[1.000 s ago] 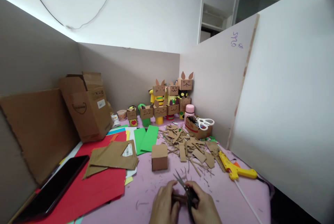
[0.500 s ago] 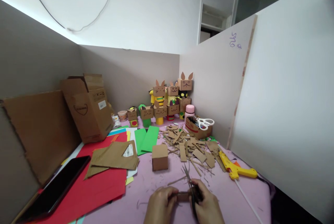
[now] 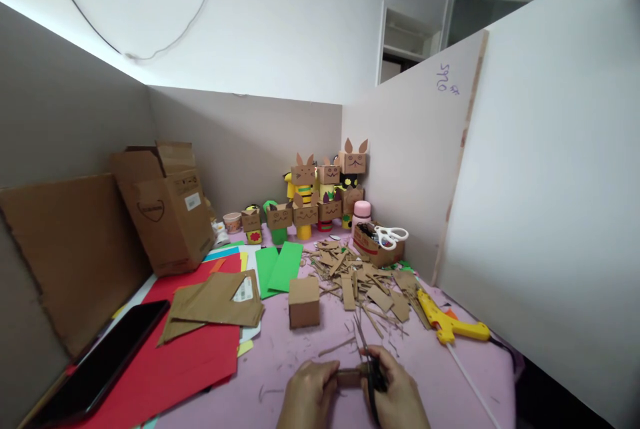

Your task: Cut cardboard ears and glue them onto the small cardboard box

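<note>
Near the front edge of the pink-covered table, my left hand (image 3: 311, 389) pinches the left end of a small piece of cardboard (image 3: 349, 378). My right hand (image 3: 395, 389) is closed round black-handled scissors (image 3: 371, 369), whose thin blades point up and away from me. The cardboard's right end reaches the fingers of my right hand by the scissors; whether they touch it I cannot tell. Just beyond my hands stands a small closed cardboard box (image 3: 304, 302). A thin cardboard strip (image 3: 336, 347) lies between that box and the scissors.
Cardboard scraps (image 3: 350, 276) are heaped beyond the scissors. A yellow glue gun (image 3: 450, 326) lies right, its white stick towards me. Red paper (image 3: 200, 362), brown envelopes (image 3: 220, 302) and a black phone (image 3: 100, 366) lie left. Cardboard animal figures (image 3: 305, 212) and white-handled scissors (image 3: 391, 237) are behind.
Both hands keep their hold on the cardboard piece and the scissors, almost unmoved. The whole view has shifted slightly.
</note>
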`<action>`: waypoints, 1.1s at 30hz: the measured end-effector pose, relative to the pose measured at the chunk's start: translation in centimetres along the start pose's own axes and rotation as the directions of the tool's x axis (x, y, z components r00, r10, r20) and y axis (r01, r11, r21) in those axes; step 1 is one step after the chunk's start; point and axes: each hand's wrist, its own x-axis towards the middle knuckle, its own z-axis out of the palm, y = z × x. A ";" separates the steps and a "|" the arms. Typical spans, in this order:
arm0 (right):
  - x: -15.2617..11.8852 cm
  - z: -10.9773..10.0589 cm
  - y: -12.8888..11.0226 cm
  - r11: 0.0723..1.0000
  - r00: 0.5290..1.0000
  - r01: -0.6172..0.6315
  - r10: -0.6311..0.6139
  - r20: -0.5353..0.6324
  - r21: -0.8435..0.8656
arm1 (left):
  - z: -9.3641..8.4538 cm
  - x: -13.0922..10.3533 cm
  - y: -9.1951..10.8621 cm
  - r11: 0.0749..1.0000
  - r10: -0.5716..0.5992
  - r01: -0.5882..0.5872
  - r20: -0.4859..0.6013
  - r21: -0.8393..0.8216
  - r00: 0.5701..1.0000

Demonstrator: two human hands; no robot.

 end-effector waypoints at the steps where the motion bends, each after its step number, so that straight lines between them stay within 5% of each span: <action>1: 0.0 -0.1 -0.1 1.000 1.000 0.007 -0.007 0.004 -0.010 | 0.0 0.0 0.0 1.000 0.001 -0.001 0.005 0.001 1.000; 13: 0.0 -0.4 -0.1 0.994 0.999 0.033 -0.033 0.004 -0.101 | -0.1 0.1 0.7 0.891 -0.296 0.316 0.112 -0.325 0.949; 33: -0.3 -0.6 -0.1 0.998 1.000 0.001 -0.002 -0.004 -0.068 | -0.3 0.0 0.6 0.892 -0.313 0.338 0.130 -0.300 0.941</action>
